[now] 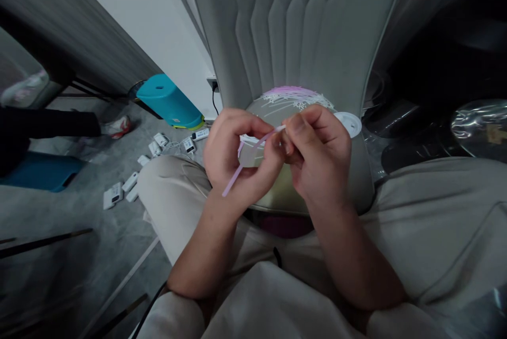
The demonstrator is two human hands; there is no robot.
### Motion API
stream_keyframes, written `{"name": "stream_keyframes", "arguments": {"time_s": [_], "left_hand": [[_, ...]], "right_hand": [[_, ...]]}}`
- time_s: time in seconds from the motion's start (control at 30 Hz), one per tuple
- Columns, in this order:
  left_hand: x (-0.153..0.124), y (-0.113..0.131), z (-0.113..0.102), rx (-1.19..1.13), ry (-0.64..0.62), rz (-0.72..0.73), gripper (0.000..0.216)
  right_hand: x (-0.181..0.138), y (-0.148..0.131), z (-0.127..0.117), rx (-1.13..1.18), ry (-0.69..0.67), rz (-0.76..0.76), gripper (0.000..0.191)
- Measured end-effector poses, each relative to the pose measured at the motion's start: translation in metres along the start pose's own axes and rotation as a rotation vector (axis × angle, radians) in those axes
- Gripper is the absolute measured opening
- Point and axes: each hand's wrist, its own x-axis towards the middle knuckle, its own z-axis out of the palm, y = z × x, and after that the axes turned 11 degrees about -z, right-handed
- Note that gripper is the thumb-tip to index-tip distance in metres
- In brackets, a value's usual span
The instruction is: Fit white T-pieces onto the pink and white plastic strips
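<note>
While left hand and right hand pinch a thin lilac strip, pale strips lying beyond

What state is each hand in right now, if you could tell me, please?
Left hand: closed, holding a pink strip.
Right hand: closed, pinching the same strip near its end.

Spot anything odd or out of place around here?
Yes: small white box-shaped devices lie scattered across the grey floor beside the person's left leg, some with thin white cords trailing between them. They look dropped at random rather than set out in order.
</note>
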Motion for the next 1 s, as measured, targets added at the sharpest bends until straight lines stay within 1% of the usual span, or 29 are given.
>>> {"name": "stream_keyframes", "arguments": {"time_s": [0.2,0.43,0.53,0.7,1.0], "left_hand": [[-0.001,0.001,0.000,0.004,0.010,0.004,0.011],[0.001,0.001,-0.005,-0.001,-0.041,0.011,0.012],[0.001,-0.001,-0.008,-0.018,-0.041,0.027,0.012],[0.002,-0.003,-0.014,0.030,-0.090,0.010,0.010],[0.001,-0.007,-0.010,-0.048,-0.074,0.006,0.009]], "right_hand": [[0.000,-0.002,0.000,-0.013,-0.052,-0.008,0.030],[-0.002,-0.006,0.002,0.026,-0.058,-0.052,0.024],[-0.002,-0.006,0.002,0.013,-0.045,-0.059,0.023],[-0.002,-0.005,0.000,-0.025,-0.074,-0.054,0.023],[-0.003,-0.002,-0.001,0.030,-0.091,-0.065,0.021]]}}
